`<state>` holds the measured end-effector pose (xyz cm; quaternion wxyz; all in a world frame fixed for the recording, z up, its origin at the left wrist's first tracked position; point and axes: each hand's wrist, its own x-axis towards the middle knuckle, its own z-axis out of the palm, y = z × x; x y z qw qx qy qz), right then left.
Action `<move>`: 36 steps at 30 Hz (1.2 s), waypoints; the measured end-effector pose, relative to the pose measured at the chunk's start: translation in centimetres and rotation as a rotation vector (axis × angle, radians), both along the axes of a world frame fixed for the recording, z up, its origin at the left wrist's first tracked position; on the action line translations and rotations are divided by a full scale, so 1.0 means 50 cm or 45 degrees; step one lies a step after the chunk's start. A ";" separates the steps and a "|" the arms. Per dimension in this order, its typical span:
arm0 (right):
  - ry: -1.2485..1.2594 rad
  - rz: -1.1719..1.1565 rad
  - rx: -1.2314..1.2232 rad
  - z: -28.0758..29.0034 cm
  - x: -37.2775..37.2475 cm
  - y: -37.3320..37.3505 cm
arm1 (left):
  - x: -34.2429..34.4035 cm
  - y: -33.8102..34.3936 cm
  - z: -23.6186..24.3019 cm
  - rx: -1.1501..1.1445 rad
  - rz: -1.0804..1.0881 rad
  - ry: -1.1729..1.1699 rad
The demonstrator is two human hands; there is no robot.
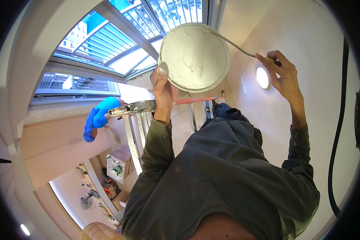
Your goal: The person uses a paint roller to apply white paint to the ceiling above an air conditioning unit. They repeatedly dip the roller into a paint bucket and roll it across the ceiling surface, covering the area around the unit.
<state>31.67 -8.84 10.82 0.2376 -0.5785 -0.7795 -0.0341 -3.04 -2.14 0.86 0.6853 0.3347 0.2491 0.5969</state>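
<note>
**Both hands raised: plaster pan in the left, thin tool in the right**

The left hand [164, 86] was closed around the lower left rim of a round pan [194, 56], thumb over the edge and fingers curled behind it, holding the pan up near the window [108, 44]. The pan was shallow and circular, its inside coated all over in wet, off-white plaster [200, 48] smeared in soft ridges, with a faint ring showing at the middle.

The right hand [284, 76] was pinched shut on the yellowish handle of a thin metal tool [236, 46], fingers bent tightly around it. The tool's slim, curved shank ran left from the hand to the pan's upper right rim, where it met the plaster.

Just beside the right hand, a round lamp [263, 77] glowed white on the smooth, pale wall [320, 48]. A black cable [340, 120] hung down the wall at far right. Below the pan stood a metal ladder [138, 120], splashed with plaster, with a blue cloth [98, 118] draped at its left. The person wore a dark grey, speckled sweatshirt [220, 172].
</note>
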 end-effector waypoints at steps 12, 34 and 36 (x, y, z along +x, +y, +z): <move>-0.075 -0.018 0.032 0.026 0.028 -0.035 | -0.005 0.003 -0.014 0.099 -0.018 -0.013; -0.478 0.364 0.173 0.109 0.022 0.045 | 0.009 0.006 -0.012 -0.092 -0.218 0.016; -0.566 0.425 0.188 0.112 0.008 0.061 | 0.007 0.005 -0.012 -0.122 -0.228 0.015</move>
